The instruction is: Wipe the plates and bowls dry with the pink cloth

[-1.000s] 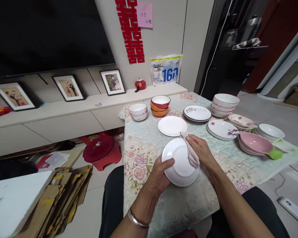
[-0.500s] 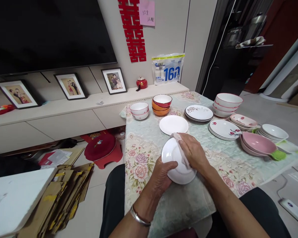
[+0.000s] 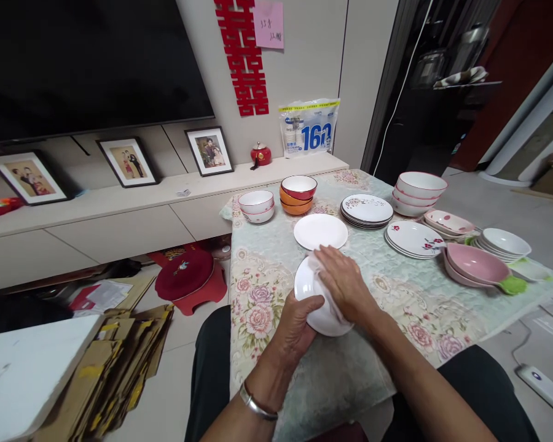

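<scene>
A white plate [image 3: 325, 316] is tilted above the near part of the cloth-covered table. My left hand [image 3: 299, 322] grips its lower left edge, thumb on top and the other fingers hidden beneath. My right hand [image 3: 343, 282] presses a pale thin cloth [image 3: 325, 276] against the upper right of the plate. Just beyond lies another white plate [image 3: 321, 232]. Farther right are a stack of brown-patterned plates [image 3: 367, 209] and a stack of red-flowered plates [image 3: 415, 238].
Orange and red bowls [image 3: 298, 195] and pink-rimmed bowls [image 3: 257, 205] stand at the back left. On the right are tall white bowls [image 3: 419, 191], pink dishes [image 3: 474, 264] and small white bowls [image 3: 505, 242]. A red stool [image 3: 187, 276] is left of the table.
My right hand and the cloth have moved slightly left over the plate, covering more of its middle. My left hand keeps its grip. The view has shifted a little.
</scene>
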A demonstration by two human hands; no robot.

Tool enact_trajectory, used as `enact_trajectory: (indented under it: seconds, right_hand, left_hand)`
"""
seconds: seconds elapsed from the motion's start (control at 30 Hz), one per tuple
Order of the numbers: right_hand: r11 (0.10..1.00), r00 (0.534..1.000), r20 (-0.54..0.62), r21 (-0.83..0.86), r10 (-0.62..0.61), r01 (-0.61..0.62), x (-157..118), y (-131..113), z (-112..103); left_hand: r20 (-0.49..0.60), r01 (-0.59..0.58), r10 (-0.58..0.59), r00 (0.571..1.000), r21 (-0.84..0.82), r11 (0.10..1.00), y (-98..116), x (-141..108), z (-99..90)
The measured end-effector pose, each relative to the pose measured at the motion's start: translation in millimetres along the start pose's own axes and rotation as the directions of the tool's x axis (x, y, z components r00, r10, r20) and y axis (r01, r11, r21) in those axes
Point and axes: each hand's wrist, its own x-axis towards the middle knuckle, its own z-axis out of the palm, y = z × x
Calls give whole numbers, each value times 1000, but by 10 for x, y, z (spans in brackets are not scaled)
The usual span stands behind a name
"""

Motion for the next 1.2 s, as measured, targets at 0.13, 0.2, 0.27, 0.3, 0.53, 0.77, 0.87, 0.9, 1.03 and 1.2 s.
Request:
enact_trajectory:
  seconds: [0.13,0.2,0.27,0.3,0.53,0.77,0.87,0.9,1.03,1.2]
  right_hand:
    - [985,975,-153,85,163,-151,28,283,-45]
    - [981,973,-149,118,173,-157,13,328,-27]
    - [985,974,-165,95,156,-142,-10,282,12]
    - [990,975,-179,69,133,-123,-20,234,33]
    - [979,980,-80,84,-181,188,-19,0,-4]
    - [992,939,-326,84,114,-91,15,404,-91]
    - [986,935,-319,117,152,-120,-2,401,-77]
    - [987,938,-317,115,142,-111,-13,348,-70]
    - [996,954,-299,78,-16,41,-63,-13,-30]
    - [962,958,-225,162,-180,219,-57,-146,-14]
  left_hand:
    - [71,-28,29,997,-7,1000,-11,-10,-2]
    - [25,-27,27,999,8,1000,-8,-5,-10]
    - [-14,-33,33,999,11,999,-1,5,-22]
    - [-22,-41,41,999,7,999,2,10,-28]
    - [18,32,-32,999,0,999,0,-1,-36]
    - [83,43,-44,996,10,999,33,-28,27]
    - [58,29,-29,998,0,1000,32,-23,20]
    - [52,27,-27,998,-3,1000,26,-19,12]
    - [17,11,-11,1000,-25,1000,-3,16,-24]
    - [-23,-18,16,1000,-71,997,-16,51,-41]
